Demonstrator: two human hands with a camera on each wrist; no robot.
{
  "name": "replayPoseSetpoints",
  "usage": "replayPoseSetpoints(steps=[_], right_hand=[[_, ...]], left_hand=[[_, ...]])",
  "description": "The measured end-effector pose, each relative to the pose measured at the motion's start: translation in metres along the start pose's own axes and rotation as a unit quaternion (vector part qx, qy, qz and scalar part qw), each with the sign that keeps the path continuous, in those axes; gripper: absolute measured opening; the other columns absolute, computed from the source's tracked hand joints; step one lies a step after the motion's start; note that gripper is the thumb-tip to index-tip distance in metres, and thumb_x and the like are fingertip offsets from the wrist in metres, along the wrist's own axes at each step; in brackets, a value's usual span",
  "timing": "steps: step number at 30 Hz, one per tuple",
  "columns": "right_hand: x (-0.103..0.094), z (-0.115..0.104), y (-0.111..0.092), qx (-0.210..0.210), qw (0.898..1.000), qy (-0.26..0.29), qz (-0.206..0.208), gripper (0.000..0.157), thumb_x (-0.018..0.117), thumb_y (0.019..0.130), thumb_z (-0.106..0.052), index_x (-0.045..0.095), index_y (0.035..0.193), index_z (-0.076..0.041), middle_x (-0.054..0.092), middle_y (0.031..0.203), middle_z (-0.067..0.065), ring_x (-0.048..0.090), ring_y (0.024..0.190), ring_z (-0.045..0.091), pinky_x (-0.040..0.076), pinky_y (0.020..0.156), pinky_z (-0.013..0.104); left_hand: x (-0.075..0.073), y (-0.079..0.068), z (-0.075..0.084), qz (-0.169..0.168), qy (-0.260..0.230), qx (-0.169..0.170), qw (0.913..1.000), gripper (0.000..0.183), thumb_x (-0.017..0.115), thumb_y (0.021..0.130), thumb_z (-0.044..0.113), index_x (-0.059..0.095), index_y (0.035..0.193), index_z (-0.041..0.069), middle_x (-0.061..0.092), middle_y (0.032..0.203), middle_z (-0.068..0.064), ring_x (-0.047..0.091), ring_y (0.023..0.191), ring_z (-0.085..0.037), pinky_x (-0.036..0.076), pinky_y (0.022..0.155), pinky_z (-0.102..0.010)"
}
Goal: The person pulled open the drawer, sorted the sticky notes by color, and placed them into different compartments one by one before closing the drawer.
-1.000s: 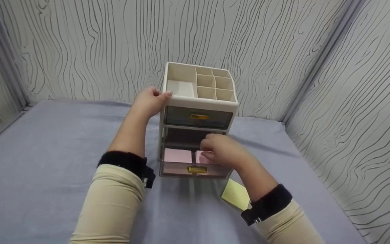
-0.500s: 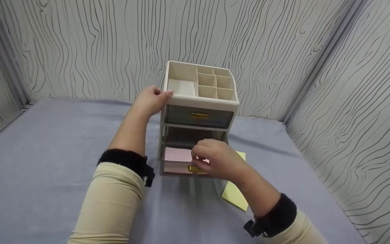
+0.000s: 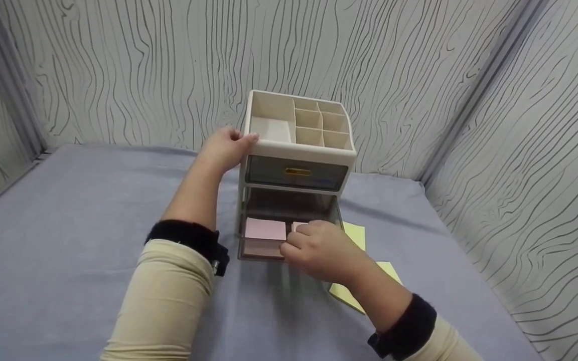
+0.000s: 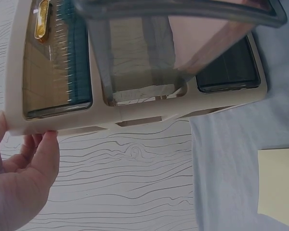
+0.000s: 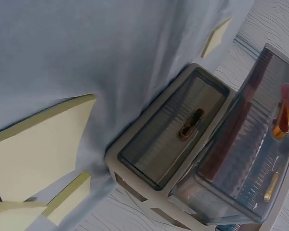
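A cream desktop drawer organizer (image 3: 306,150) stands on the cloth, its middle drawer (image 3: 256,249) pulled out. Pink sticky-note pads lie in that drawer: one pad (image 3: 265,228) on the left, another (image 3: 299,225) on the right, partly covered by my right hand. My left hand (image 3: 225,149) grips the organizer's upper left corner, thumb on the front rim. My right hand (image 3: 321,253) is at the middle drawer's front, fingers curled; in the right wrist view its fingertips pinch the gold drawer handle (image 5: 282,122).
Yellow sticky-note pads lie right of the organizer, one (image 3: 354,234) beside it and others (image 3: 346,297) under the right forearm. One more yellow pad (image 4: 279,187) lies on its left side. The top drawer (image 3: 269,171) and bottom drawer (image 5: 176,132) are closed. Patterned walls (image 3: 168,70) stand behind.
My right hand has come out from over the right pink pad, forward and down to the drawer's front handle. The left hand keeps its grip; the drawer stays pulled out.
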State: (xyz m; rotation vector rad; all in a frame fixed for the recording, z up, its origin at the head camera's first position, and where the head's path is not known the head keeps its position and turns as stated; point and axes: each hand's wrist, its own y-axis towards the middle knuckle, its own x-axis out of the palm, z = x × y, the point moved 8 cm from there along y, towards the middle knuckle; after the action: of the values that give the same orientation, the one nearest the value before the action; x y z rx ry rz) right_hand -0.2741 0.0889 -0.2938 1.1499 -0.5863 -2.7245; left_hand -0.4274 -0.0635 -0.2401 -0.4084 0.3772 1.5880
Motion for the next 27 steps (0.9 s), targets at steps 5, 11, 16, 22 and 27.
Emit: replayPoseSetpoints(steps=[5, 11, 16, 22, 27], right_hand=[[0.003, -0.006, -0.003, -0.035, 0.998, -0.053, -0.014, 0.027, 0.035, 0.093, -0.008, 0.051, 0.073, -0.015, 0.046, 0.063, -0.004, 0.045, 0.053, 0.013, 0.034, 0.046, 0.026], [-0.003, 0.001, -0.002, -0.02, 0.998, -0.051, 0.027, 0.023, 0.042, 0.089, -0.007, 0.049, 0.068, -0.014, 0.043, 0.06, -0.002, 0.043, 0.051, 0.013, 0.026, 0.043, 0.026], [-0.007, 0.009, 0.001, -0.001, 0.997, -0.049, 0.053, 0.021, 0.051, 0.087, -0.009, 0.048, 0.067, -0.013, 0.043, 0.059, -0.002, 0.043, 0.05, 0.013, 0.028, 0.043, 0.027], [-0.001, 0.015, 0.004, 0.035, 0.998, -0.049, 0.032, 0.02, 0.05, 0.086, -0.007, 0.05, 0.068, -0.014, 0.047, 0.059, -0.003, 0.043, 0.05, 0.014, 0.032, 0.043, 0.028], [0.008, 0.022, 0.004, 0.063, 0.996, -0.059, 0.003, 0.02, 0.048, 0.087, -0.007, 0.052, 0.069, -0.015, 0.049, 0.061, -0.002, 0.044, 0.05, 0.013, 0.033, 0.043, 0.028]], left_hand=[[0.001, 0.001, 0.0, -0.005, 0.003, 0.001, 1.0, 0.045, 0.05, 0.091, 0.046, 0.051, 0.115, 0.008, 0.054, 0.113, -0.009, 0.05, 0.103, -0.024, 0.04, 0.091, -0.042], [0.001, 0.002, 0.001, 0.003, 0.012, 0.009, 0.9999, 0.044, 0.051, 0.09, 0.046, 0.051, 0.111, 0.007, 0.055, 0.11, -0.01, 0.051, 0.1, -0.024, 0.042, 0.089, -0.041], [0.001, 0.001, 0.002, 0.008, 0.012, 0.008, 0.9999, 0.045, 0.052, 0.09, 0.046, 0.051, 0.112, 0.007, 0.055, 0.111, -0.01, 0.051, 0.101, -0.024, 0.042, 0.089, -0.041], [0.001, 0.001, 0.002, 0.009, 0.012, 0.012, 0.9998, 0.043, 0.052, 0.089, 0.045, 0.052, 0.111, 0.008, 0.056, 0.11, -0.009, 0.052, 0.101, -0.024, 0.042, 0.088, -0.041], [0.001, 0.001, 0.001, 0.008, 0.006, 0.01, 0.9999, 0.042, 0.053, 0.089, 0.046, 0.052, 0.11, 0.009, 0.056, 0.108, -0.009, 0.052, 0.099, -0.024, 0.042, 0.088, -0.041]])
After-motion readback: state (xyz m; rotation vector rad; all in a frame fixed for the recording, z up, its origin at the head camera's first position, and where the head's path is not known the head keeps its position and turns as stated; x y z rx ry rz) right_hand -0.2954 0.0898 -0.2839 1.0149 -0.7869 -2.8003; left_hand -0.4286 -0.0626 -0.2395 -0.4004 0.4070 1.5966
